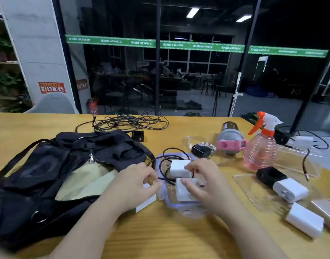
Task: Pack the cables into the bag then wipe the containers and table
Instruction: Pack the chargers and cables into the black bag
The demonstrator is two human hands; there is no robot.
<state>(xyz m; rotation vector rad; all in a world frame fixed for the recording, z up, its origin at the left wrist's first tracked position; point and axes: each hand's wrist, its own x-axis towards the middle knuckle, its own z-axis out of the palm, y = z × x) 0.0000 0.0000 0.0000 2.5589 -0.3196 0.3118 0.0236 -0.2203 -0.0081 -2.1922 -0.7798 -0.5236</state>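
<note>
Both forearms reached fwd, bare. Left grip [136,184] palm-down, fingers curled, pinching sth at its tips. Right grip [203,180] just beside it, palm-down, fingers bent, tips pressing down.

A black bag [48,171] lies unzipped at the frame's left on the wooden bench [160,234], a tangle of dark cables [128,121] behind it, and a clear blue-rimmed container [179,199] at centre holding white chargers [180,168] and black cable.
</note>
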